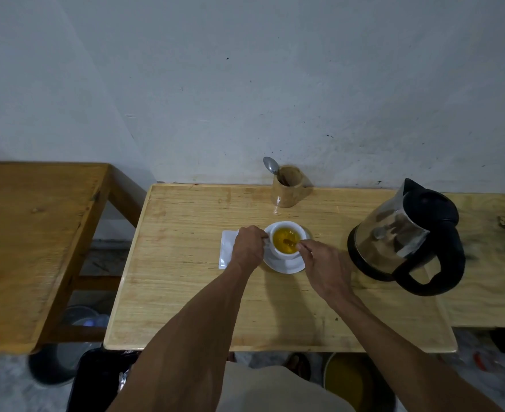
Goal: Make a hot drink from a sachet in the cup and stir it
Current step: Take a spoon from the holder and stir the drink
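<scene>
A white cup full of yellow-orange liquid stands on a white saucer in the middle of the wooden table. My left hand grips the cup's left side, at its handle. My right hand pinches the handle of a spoon whose bowl is dipped in the drink. A white sachet or napkin lies flat on the table left of the saucer, partly under my left hand.
A steel kettle with a black handle stands to the right of the cup. A wooden holder with another spoon stands at the back by the wall. A second wooden table stands at left.
</scene>
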